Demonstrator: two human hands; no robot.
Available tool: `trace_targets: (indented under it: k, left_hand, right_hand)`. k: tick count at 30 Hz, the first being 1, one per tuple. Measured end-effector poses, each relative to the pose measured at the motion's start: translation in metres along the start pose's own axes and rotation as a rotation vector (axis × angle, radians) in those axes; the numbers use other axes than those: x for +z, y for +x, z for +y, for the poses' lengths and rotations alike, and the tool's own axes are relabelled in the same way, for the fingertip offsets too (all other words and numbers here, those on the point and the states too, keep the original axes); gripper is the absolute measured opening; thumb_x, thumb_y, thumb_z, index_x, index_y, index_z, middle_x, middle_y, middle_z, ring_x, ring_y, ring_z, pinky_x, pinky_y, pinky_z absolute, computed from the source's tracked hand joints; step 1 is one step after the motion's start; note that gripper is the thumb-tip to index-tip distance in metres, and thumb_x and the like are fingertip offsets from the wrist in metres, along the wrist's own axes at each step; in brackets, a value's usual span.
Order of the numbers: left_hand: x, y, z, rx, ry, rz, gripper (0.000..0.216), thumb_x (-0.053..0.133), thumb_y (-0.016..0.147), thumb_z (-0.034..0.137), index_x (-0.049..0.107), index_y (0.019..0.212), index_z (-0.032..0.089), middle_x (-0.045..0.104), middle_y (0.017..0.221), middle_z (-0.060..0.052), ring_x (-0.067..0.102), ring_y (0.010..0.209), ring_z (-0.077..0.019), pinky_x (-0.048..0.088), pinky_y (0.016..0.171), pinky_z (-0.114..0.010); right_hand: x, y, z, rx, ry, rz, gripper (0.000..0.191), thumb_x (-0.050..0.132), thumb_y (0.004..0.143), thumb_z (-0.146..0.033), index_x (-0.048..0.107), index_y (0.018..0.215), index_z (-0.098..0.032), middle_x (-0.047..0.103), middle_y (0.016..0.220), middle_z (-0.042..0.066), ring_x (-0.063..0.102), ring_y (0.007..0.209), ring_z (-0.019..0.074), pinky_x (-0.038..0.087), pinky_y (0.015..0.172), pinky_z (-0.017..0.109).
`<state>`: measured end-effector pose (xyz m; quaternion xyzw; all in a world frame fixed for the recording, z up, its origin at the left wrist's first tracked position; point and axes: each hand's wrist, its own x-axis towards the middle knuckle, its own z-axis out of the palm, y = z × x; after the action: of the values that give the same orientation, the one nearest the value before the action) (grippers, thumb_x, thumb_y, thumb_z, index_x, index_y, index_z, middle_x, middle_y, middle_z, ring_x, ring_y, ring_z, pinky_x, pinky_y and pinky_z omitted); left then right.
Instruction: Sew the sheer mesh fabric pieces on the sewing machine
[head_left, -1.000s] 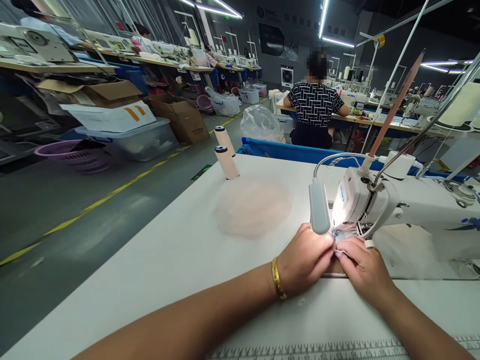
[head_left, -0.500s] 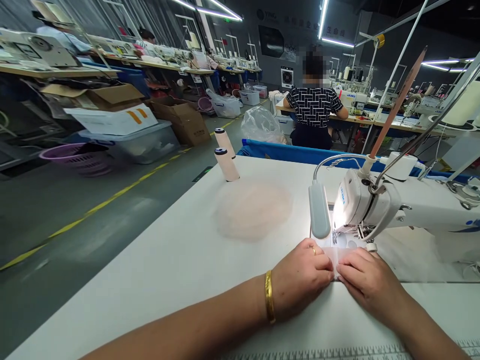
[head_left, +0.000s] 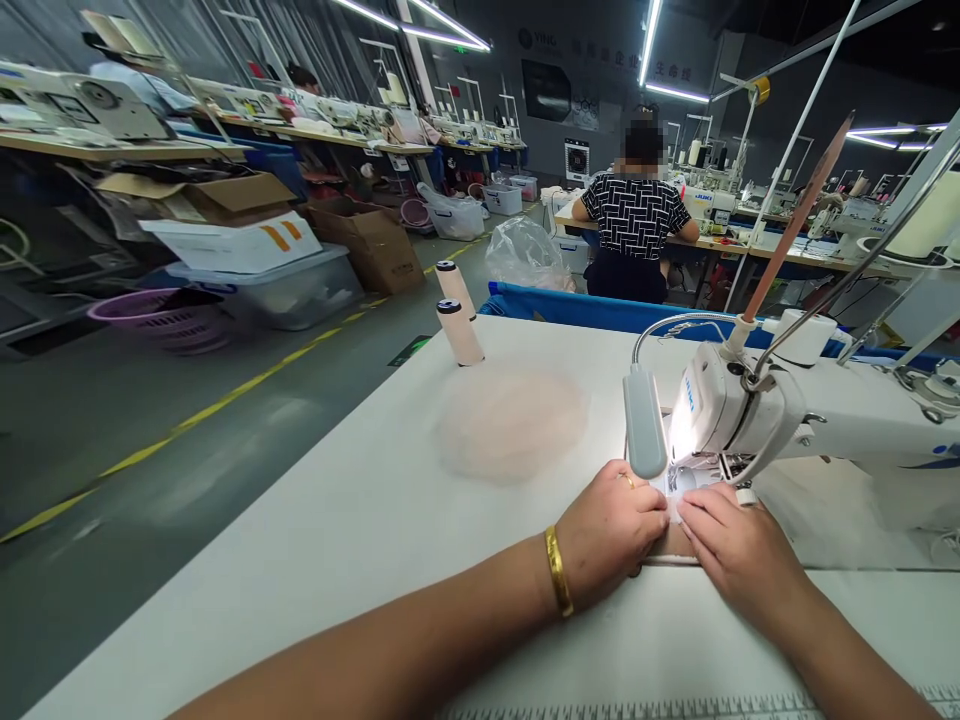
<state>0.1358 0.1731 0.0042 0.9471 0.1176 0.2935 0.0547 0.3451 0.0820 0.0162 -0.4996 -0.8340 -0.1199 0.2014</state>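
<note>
Pale fabric (head_left: pixel 673 509) — pinched by left hand (head_left: pixel 616 524) and right hand (head_left: pixel 739 540), fingers curled, near sewing machine (head_left: pixel 712 402).

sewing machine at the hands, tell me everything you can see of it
The sewing machine is white, smooth and hard-looking, with blue JUKI lettering on its head. It sits at the right of the white table, running out of frame. Bright light falls at the head's lower end; a grey lamp hangs beside it. The left grip and right grip are close in front; contact is unclear.
</note>
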Motion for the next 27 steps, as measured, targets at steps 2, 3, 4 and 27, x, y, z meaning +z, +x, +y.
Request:
trace_targets:
  k: [2,3,4,27]
  left_hand:
    - [0.000,0.002,-0.002,-0.017,0.016,-0.008,0.019,0.055,0.094,0.011,0.071,0.088,0.018,0.074,0.091,-0.005,0.066,0.084,-0.0203,0.050,0.080,-0.036]
    - [0.000,0.003,-0.003,-0.025,0.027,-0.014,0.020,0.054,0.095,0.011,0.071,0.087,0.018,0.074,0.091,-0.005,0.065,0.084,-0.0201,0.050,0.081,-0.036]
    - [-0.001,0.004,-0.004,-0.031,0.040,-0.021,0.022,0.053,0.096,0.011,0.072,0.087,0.018,0.073,0.090,-0.005,0.065,0.084,-0.0198,0.050,0.081,-0.035]
    - [-0.013,0.013,-0.003,-0.250,0.292,-0.090,0.025,0.064,0.096,0.038,0.067,0.109,0.017,0.071,0.111,-0.014,0.065,0.104,-0.0323,0.050,0.090,-0.047]
  right_hand:
    - [0.002,0.000,0.001,0.031,-0.015,-0.002,0.031,0.043,0.100,-0.007,0.071,0.106,-0.019,0.075,0.105,0.009,0.066,0.092,0.0243,0.046,0.069,0.034]
    - [0.003,0.000,0.001,0.051,-0.028,-0.004,0.031,0.043,0.101,-0.008,0.071,0.108,-0.020,0.075,0.108,0.010,0.067,0.094,0.0248,0.048,0.071,0.035]
    - [0.005,0.000,0.002,0.067,-0.041,-0.006,0.031,0.043,0.102,-0.010,0.071,0.111,-0.020,0.076,0.111,0.010,0.067,0.095,0.0253,0.050,0.073,0.036]
    - [0.012,-0.006,0.005,0.156,0.015,0.028,0.034,0.041,0.106,-0.017,0.064,0.132,-0.018,0.073,0.123,0.014,0.070,0.101,0.0290,0.059,0.078,0.040]
